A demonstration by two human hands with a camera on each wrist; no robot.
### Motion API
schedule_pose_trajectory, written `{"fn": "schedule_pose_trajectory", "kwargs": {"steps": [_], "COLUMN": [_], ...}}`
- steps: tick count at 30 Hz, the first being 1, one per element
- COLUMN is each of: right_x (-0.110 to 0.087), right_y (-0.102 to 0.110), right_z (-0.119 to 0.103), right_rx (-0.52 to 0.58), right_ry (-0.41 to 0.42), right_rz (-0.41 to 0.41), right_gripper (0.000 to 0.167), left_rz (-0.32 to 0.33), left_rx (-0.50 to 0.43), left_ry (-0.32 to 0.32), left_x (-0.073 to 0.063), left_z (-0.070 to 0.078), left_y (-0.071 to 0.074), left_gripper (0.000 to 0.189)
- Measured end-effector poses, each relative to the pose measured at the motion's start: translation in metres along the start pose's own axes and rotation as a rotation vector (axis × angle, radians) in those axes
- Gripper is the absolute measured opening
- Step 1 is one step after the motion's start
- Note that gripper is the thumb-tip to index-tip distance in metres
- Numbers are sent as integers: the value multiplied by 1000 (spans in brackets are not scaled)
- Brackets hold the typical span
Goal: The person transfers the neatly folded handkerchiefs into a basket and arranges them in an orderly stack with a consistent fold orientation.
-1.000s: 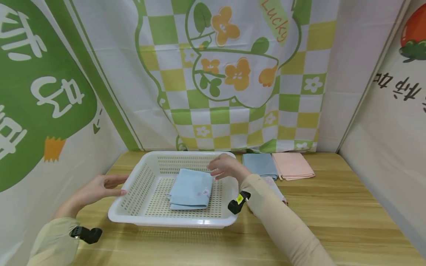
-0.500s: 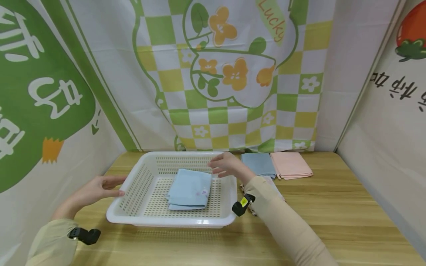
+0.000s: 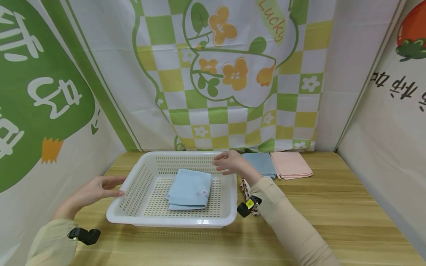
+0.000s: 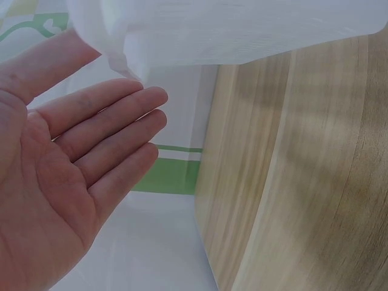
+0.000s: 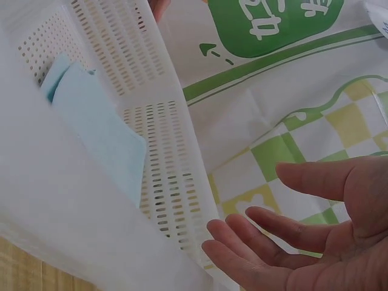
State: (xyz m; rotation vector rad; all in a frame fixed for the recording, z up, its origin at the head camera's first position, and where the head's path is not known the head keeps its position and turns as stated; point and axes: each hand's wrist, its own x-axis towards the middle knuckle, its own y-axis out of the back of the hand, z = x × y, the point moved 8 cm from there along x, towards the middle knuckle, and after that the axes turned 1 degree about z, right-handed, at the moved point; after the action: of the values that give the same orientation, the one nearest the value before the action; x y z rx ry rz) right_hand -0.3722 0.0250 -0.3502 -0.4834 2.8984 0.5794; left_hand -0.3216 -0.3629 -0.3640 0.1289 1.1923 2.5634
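A white plastic basket [image 3: 169, 221] with slotted walls stands on the table. Inside lies a folded light blue cloth [image 3: 190, 188] with a small printed motif near one corner. At the basket's left rim is my left hand [image 3: 93, 190], thumb tip at the edge. The left wrist view shows this hand's [image 4: 66, 163] four fingers extended beside the basket wall. Over the back right corner of the basket, my right hand [image 3: 233, 163] holds nothing. In the right wrist view its fingers [image 5: 260, 233] are loosely bent and spread from the thumb, near the rim.
Behind my right wrist lie a folded grey-blue cloth [image 3: 261, 164] and a folded pink cloth [image 3: 292, 165]. A brown-and-white checked cloth [image 3: 245, 190] shows partly between the basket and my right forearm. A printed curtain [image 3: 229, 122] hangs at the table's back edge.
My right hand has drifted slightly right, farther from the light blue cloth. More of the checked cloth shows beside the basket. My left hand and the basket keep their places.
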Motion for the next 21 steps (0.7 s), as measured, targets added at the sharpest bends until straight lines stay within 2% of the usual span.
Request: {"fn": "schedule_pose_trajectory", "kwargs": {"steps": [12,21], "right_x": [-11,-17], "right_y": [10,17], "right_z": [-1,3], "right_rx": [-39,-11], "right_ry": [46,48], "right_rz": [24,53], "right_gripper": [42,41], "left_rz": [0,-6], "left_rx": [7,9], "left_ry": [3,7], "left_x": [0,2], "left_z": [-1,-2], "left_y": [0,0], "left_gripper": [65,64]}}
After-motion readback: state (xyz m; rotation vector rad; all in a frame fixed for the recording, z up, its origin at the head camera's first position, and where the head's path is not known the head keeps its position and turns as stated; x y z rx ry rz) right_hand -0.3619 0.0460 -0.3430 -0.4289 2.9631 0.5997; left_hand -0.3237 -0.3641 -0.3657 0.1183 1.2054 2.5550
